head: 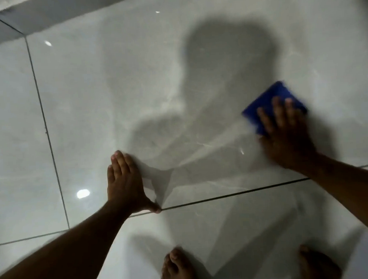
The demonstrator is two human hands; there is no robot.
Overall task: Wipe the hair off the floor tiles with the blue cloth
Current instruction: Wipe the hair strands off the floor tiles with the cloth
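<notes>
A folded blue cloth (pixel 268 106) lies flat on the glossy grey floor tiles (pixel 134 88) at the right. My right hand (pixel 286 132) presses down on it with fingers spread over its near half; the hand and cloth are motion-blurred. My left hand (pixel 126 184) rests palm-down on the tile at the centre-left, fingers together, thumb touching a dark grout line (pixel 223 196). No hair is visible on the tiles in this blurred view.
My two bare feet (pixel 178 270) stand at the bottom edge, the right foot (pixel 317 264) partly cut off. A wall base (pixel 26 21) runs along the top left. Grout lines cross the floor; my shadow falls over the middle tile.
</notes>
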